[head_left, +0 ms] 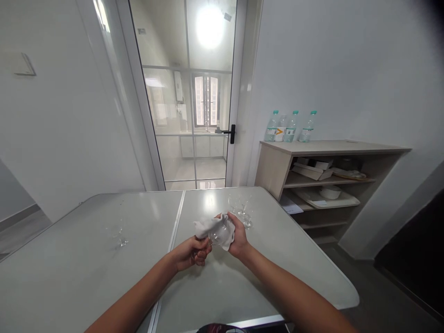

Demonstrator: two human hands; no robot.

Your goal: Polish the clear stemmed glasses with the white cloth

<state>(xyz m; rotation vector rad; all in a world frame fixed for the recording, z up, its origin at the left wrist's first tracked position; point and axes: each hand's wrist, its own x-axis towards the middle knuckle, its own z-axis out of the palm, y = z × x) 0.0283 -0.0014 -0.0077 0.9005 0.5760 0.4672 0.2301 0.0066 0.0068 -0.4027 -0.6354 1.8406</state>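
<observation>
Above the middle of the table, my left hand (194, 252) is closed around the stem end of a clear wine glass (215, 236), which lies tilted. A white cloth (207, 225) wraps the bowl of the glass. My right hand (239, 236) is closed on the cloth and the bowl from the right side; the fingertips behind the cloth are hidden. Just beyond my right hand stand several clear stemmed glasses (245, 213) close together. Apart from them, one more clear stemmed glass (121, 233) stands on the left part of the table.
The pale table (277, 259) has a metal seam (176, 222) running across it. At the right is a wooden shelf unit (333, 147) with plastic bottles (291, 127) on top and boxes, trays and a bowl (330, 192) inside. A glass door (194, 101) stands behind the table.
</observation>
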